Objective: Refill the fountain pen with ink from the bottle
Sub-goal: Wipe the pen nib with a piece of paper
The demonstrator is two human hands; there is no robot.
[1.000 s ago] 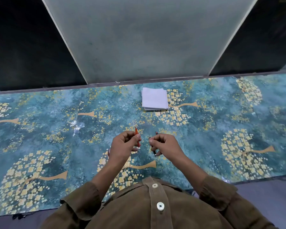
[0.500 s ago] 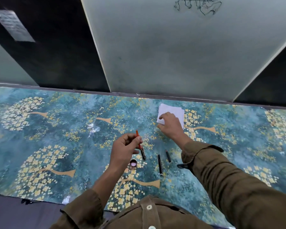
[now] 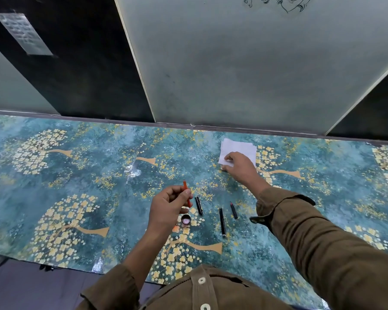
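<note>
Here your left hand point(image 3: 168, 206) pinches a slim orange pen part point(image 3: 187, 193), possibly the ink converter, above the open ink bottle point(image 3: 186, 219). At two o'clock, your right hand point(image 3: 240, 165) pinches the white tissue stack point(image 3: 238, 148). Three black pen pieces point(image 3: 222, 222) lie between.

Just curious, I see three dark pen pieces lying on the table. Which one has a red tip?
The short piece farthest right, nearest the brown sleeve. Its far end is red; the long middle piece and the left piece look all black.
</note>
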